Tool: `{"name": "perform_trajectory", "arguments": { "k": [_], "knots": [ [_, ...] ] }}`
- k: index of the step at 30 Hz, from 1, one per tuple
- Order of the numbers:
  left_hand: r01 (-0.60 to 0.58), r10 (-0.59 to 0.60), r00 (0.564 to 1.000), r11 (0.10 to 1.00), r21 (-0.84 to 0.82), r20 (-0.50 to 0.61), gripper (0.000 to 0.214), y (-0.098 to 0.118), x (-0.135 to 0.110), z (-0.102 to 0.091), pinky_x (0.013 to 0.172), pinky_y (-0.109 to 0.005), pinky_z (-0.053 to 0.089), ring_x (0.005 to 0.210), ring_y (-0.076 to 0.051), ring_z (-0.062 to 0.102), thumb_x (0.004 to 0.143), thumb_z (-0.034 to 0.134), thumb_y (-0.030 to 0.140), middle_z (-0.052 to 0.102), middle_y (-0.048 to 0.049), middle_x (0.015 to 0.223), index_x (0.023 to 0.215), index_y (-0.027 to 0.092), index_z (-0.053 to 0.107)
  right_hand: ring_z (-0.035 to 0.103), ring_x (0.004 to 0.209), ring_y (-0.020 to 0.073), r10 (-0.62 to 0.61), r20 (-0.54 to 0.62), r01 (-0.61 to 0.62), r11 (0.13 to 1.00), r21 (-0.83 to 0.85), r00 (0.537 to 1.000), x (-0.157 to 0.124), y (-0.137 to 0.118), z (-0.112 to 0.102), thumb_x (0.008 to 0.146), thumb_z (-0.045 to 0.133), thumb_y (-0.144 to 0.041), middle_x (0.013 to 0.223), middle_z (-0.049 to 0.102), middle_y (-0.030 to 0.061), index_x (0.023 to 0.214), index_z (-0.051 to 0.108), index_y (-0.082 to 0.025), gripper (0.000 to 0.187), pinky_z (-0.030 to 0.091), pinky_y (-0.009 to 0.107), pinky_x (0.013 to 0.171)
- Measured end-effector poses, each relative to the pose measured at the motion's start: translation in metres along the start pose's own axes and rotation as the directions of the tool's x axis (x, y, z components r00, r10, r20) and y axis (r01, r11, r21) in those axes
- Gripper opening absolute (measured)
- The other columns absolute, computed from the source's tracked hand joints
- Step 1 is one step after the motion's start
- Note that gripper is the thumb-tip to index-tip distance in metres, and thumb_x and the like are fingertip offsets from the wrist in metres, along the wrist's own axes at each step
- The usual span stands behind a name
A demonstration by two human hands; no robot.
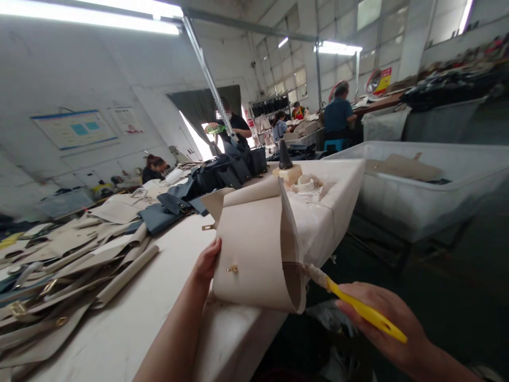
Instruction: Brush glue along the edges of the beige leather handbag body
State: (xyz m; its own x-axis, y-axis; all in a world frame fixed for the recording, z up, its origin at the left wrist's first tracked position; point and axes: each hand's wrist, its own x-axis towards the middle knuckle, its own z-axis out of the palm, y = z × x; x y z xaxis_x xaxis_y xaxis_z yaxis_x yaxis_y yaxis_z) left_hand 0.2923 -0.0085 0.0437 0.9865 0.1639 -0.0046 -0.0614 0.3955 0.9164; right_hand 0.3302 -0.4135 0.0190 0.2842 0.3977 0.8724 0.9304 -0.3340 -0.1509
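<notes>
At lower centre, a curled beige leather panel (254,249) is pinched at its left edge by the left hand (207,262). A yellow-handled brush (366,312), clasped by the right hand (392,323), is slanted lengthwise from lower right, its tip pointed up-left and touching the panel.

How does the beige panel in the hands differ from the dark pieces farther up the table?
Colour: the panel is beige; the dark pieces are blue-grey.
Pose: the panel is curled and held up at the table edge by the left hand; the dark pieces lie on the table, untouched.
Tool: the brush in the right hand is at the panel's edge, far from the dark pieces.
Both look like cut sheet material.
</notes>
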Motion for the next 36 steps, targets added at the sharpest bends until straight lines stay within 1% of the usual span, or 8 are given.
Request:
{"name": "perform_trajectory", "arguments": {
  "k": [4,9,11,15,23,26,32,36],
  "knots": [
    [-0.019,0.021,0.999,0.999,-0.037,0.048,0.029,0.002,-0.001,-0.001,0.076,-0.029,0.057,0.081,-0.020,0.071,0.081,0.071,0.029,0.074,-0.0046,0.094,0.106,0.015,0.065,0.069,0.074,0.0124,-0.028,0.012,0.028,1.000,0.002,1.000,0.006,-0.013,-0.011,0.102,0.045,-0.033,0.083,0.071,0.0020,0.106,0.056,-0.020,0.018,0.055,0.018,0.074],
    [-0.030,0.033,0.997,0.999,-0.040,0.068,0.027,0.001,0.000,-0.002,0.083,-0.031,0.056,0.080,-0.020,0.071,0.082,0.070,0.030,0.074,-0.0050,0.092,0.104,0.015,0.065,0.067,0.066,0.0152,-0.137,0.069,0.130,0.986,0.102,0.988,0.018,-0.021,0.006,0.102,0.039,-0.021,0.076,0.068,0.0033,0.103,0.057,-0.018,0.017,0.055,0.024,0.059],
    [-0.034,0.037,0.997,0.999,-0.032,0.074,0.028,0.001,0.001,-0.004,0.086,-0.032,0.055,0.082,-0.020,0.071,0.082,0.070,0.030,0.074,-0.0051,0.091,0.104,0.015,0.065,0.067,0.068,0.0160,-0.131,0.064,0.125,0.988,0.088,0.989,0.015,-0.019,0.012,0.101,0.041,-0.021,0.078,0.069,0.0042,0.103,0.058,-0.018,0.017,0.056,0.026,0.061],
    [-0.053,0.055,0.996,0.998,-0.029,0.066,0.031,-0.001,0.002,-0.005,0.081,-0.032,0.056,0.082,-0.021,0.072,0.077,0.075,0.030,0.075,-0.0061,0.091,0.102,0.015,0.065,0.069,0.079,0.0165,0.020,0.014,-0.021,0.994,0.107,1.000,0.007,-0.011,0.012,0.098,0.052,-0.025,0.088,0.071,0.0035,0.105,0.060,-0.020,0.012,0.057,0.026,0.076],
    [-0.095,0.094,0.995,0.995,-0.013,-0.029,0.036,0.001,0.005,-0.005,0.085,-0.036,0.056,0.083,-0.024,0.072,0.071,0.080,0.030,0.075,-0.0070,0.088,0.100,0.015,0.065,0.069,0.079,0.0130,0.171,0.085,-0.190,0.928,0.320,0.982,0.008,-0.019,0.010,0.094,0.057,-0.023,0.089,0.071,-0.0018,0.101,0.062,-0.025,0.009,0.054,0.019,0.075],
    [-0.128,0.128,0.989,0.992,0.006,-0.079,0.038,0.008,0.003,-0.004,0.077,-0.033,0.058,0.074,-0.022,0.072,0.064,0.085,0.030,0.074,-0.0053,0.082,0.093,0.015,0.065,0.067,0.071,0.0113,0.288,0.209,-0.349,0.858,0.377,0.934,0.005,-0.023,0.006,0.094,0.057,-0.028,0.082,0.069,-0.0032,0.094,0.063,-0.026,0.006,0.052,0.017,0.067],
    [-0.108,0.111,0.992,0.993,0.048,-0.067,0.040,0.023,-0.006,0.010,0.061,-0.027,0.057,0.064,-0.020,0.070,0.056,0.088,0.024,0.074,-0.0049,0.076,0.088,0.014,0.066,0.059,0.047,0.0116,0.519,0.427,-0.671,0.598,0.437,0.741,0.001,-0.024,0.005,0.092,0.055,-0.047,0.061,0.060,-0.0035,0.086,0.064,-0.022,0.027,0.047,0.020,0.045],
    [-0.016,0.014,1.000,0.995,0.099,0.021,0.039,0.039,-0.014,0.019,0.063,-0.028,0.057,0.066,-0.021,0.070,0.058,0.081,0.011,0.075,-0.0057,0.081,0.095,0.014,0.068,0.059,0.048,0.0133,0.580,0.385,-0.695,0.579,0.425,0.718,0.007,-0.018,0.013,0.089,0.058,-0.053,0.063,0.061,-0.0012,0.083,0.064,-0.021,0.034,0.049,0.022,0.046]
  ]
}}
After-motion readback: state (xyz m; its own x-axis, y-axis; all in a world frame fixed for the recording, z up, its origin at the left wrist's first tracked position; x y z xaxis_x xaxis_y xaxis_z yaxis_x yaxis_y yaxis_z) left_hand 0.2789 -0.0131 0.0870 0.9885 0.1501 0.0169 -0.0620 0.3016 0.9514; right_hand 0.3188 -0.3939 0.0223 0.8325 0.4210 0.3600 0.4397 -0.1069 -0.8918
